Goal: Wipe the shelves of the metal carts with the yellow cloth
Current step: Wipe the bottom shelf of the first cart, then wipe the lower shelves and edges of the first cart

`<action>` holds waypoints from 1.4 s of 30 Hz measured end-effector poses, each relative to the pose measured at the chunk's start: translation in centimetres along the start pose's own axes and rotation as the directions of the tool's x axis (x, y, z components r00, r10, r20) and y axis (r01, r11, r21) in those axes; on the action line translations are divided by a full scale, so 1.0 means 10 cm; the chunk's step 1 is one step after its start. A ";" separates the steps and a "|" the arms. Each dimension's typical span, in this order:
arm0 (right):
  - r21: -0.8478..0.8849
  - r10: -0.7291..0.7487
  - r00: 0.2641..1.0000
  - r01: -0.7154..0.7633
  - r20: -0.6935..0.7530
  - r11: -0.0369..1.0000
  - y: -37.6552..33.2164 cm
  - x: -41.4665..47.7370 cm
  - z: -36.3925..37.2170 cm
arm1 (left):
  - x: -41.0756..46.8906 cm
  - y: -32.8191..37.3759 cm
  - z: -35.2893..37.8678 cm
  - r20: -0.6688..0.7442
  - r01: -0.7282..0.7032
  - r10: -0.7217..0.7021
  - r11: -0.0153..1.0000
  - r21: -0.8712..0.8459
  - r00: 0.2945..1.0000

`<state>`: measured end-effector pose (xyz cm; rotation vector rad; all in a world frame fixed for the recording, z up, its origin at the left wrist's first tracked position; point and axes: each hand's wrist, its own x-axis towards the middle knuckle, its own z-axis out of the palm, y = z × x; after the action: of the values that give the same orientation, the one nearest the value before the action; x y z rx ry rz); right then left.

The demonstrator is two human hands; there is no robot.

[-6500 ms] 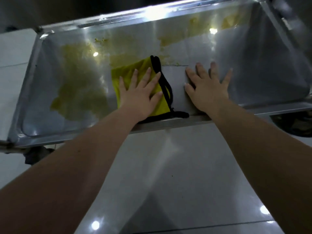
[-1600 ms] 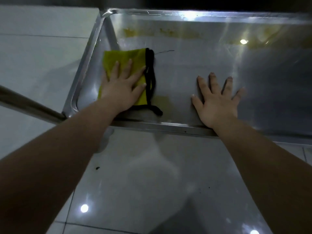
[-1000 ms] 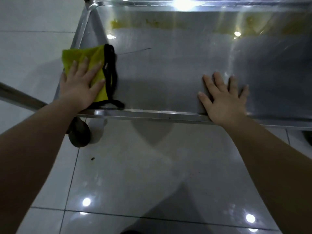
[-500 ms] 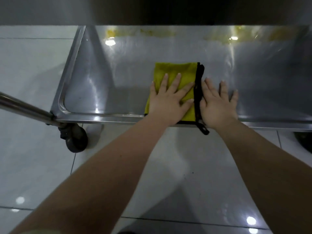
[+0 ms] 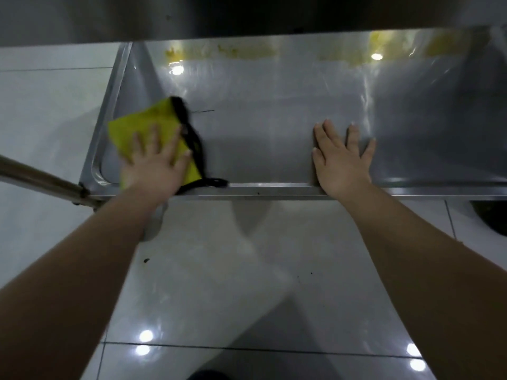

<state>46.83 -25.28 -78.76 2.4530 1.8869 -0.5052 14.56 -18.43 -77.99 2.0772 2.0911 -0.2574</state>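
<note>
A low metal cart shelf (image 5: 274,111) with a raised rim lies below me. The yellow cloth (image 5: 137,127), edged in black, sits at the shelf's left end, its corner reaching over the left rim. My left hand (image 5: 156,163) presses flat on the cloth with fingers spread. My right hand (image 5: 340,160) rests flat on the bare steel near the front rim, fingers straight. Yellow smears (image 5: 241,52) run along the back of the shelf.
A dark upper shelf (image 5: 247,15) overhangs the back. A metal tube (image 5: 41,179) of the cart frame runs out to the left from the front corner. Glossy white floor tiles (image 5: 219,283) lie in front. A dark round object (image 5: 491,218) shows at the right edge.
My left hand has swept the cloth from the middle of the shelf, beside my right hand, to the left end. My right hand has stayed flat on the steel.
</note>
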 end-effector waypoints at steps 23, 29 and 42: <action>0.026 0.098 0.995 -0.098 -0.008 0.995 0.03 0.56 -0.67 | -0.59 1.58 0.00 -0.105 -0.704 0.733 0.589 -0.396 0.672; -0.004 -0.155 0.979 0.156 -0.134 0.988 0.10 0.07 -0.83 | -0.50 1.74 -0.22 -0.068 -0.253 0.322 0.579 -0.775 0.944; 0.268 -0.279 0.960 0.260 0.033 0.927 -0.27 -1.39 -1.92 | -1.43 1.19 -1.26 0.221 -0.051 0.236 0.783 -0.619 0.946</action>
<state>45.93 -33.77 -56.50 2.2837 2.2739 -0.8924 26.45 -29.02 -62.12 1.6681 1.5493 0.1257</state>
